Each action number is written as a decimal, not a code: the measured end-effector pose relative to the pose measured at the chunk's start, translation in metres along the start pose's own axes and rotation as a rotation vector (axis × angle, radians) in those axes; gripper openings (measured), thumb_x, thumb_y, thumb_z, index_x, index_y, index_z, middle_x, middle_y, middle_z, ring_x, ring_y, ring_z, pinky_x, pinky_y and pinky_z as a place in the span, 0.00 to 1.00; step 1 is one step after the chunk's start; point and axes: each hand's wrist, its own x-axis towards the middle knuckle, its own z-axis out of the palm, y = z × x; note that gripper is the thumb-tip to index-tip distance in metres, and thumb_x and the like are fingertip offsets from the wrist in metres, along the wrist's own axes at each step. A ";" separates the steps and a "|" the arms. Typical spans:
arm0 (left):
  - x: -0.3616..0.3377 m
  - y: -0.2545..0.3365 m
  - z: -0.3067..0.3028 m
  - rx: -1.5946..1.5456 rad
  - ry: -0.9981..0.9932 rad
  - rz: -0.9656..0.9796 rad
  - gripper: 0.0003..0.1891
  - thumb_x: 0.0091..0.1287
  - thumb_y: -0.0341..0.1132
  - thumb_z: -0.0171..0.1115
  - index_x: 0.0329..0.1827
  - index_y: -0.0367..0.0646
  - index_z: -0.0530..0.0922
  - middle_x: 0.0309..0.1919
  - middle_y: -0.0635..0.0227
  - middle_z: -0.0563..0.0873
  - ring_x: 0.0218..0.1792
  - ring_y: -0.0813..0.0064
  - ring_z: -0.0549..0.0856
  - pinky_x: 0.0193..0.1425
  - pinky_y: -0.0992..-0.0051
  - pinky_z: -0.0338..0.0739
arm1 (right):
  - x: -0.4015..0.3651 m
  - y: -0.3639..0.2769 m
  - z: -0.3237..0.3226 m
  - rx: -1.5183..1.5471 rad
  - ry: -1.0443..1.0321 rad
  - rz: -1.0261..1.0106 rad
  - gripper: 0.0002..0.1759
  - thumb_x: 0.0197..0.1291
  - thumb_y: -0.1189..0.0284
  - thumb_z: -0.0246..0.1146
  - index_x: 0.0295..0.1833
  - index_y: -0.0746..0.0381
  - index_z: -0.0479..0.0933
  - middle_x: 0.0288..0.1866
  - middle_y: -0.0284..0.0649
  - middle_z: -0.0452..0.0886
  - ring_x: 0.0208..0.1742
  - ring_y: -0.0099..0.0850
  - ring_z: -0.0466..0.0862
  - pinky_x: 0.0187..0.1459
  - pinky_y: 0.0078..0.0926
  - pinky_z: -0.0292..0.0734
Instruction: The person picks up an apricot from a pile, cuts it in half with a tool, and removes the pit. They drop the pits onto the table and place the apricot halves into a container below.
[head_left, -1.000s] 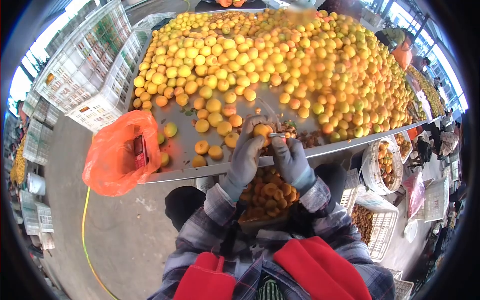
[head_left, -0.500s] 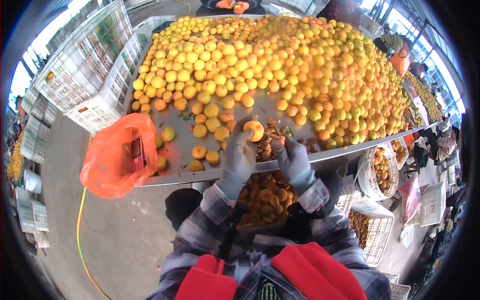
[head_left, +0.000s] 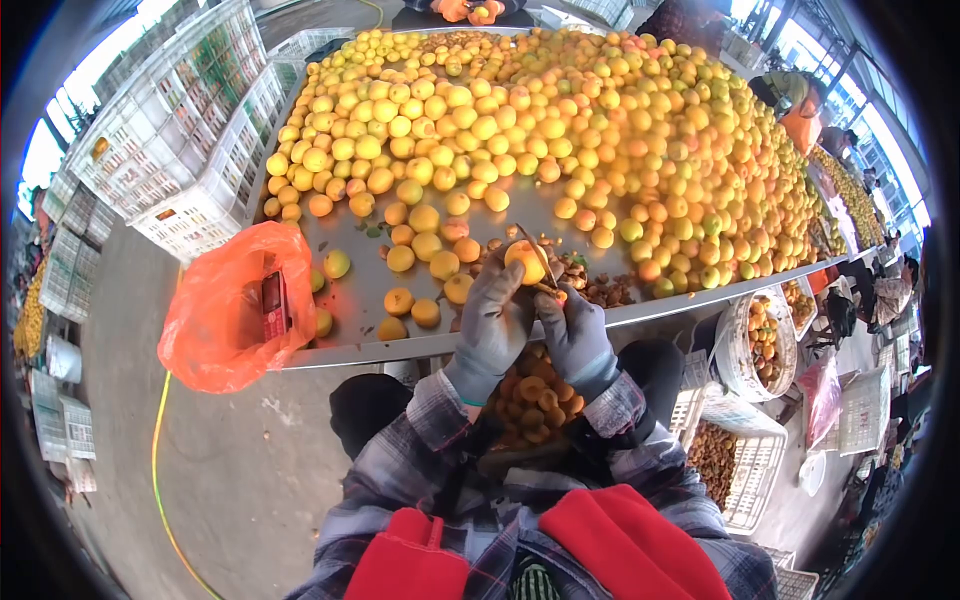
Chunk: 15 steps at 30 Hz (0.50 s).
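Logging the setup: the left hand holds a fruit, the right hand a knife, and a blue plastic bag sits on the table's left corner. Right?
Not quite. The head view shows the plastic bag is orange, not blue. The rest holds: left hand holds the fruit, right hand the knife.

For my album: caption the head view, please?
Left hand holds an orange fruit; right hand presses a knife against it.

Metal surface [head_left: 360,290]: yellow-orange fruit heap [head_left: 600,130] on its far half; orange bag [head_left: 225,330] with red phone [head_left: 272,305] at its left edge; white crates [head_left: 170,130] beyond its left side; bucket of fruit [head_left: 760,340] below its right end.
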 end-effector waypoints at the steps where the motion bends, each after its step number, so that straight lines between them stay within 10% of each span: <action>1: 0.000 -0.001 0.000 0.027 -0.011 0.005 0.13 0.72 0.34 0.49 0.55 0.38 0.69 0.46 0.58 0.79 0.48 0.68 0.80 0.51 0.69 0.77 | 0.000 0.001 0.000 -0.020 0.006 -0.006 0.22 0.69 0.55 0.51 0.40 0.66 0.72 0.22 0.49 0.78 0.28 0.51 0.81 0.29 0.40 0.75; 4: 0.000 -0.001 -0.002 0.063 -0.009 -0.035 0.13 0.71 0.34 0.49 0.55 0.38 0.69 0.47 0.58 0.79 0.45 0.68 0.81 0.51 0.69 0.78 | -0.002 -0.002 -0.002 0.051 -0.013 0.070 0.17 0.69 0.64 0.54 0.43 0.70 0.75 0.25 0.46 0.78 0.28 0.31 0.80 0.32 0.29 0.72; 15: -0.005 -0.008 0.001 -0.037 -0.010 -0.026 0.16 0.70 0.34 0.51 0.57 0.36 0.69 0.49 0.60 0.78 0.52 0.64 0.80 0.57 0.67 0.75 | -0.018 -0.014 -0.007 -0.007 0.022 0.085 0.18 0.67 0.62 0.56 0.43 0.70 0.76 0.21 0.46 0.77 0.23 0.37 0.78 0.29 0.31 0.71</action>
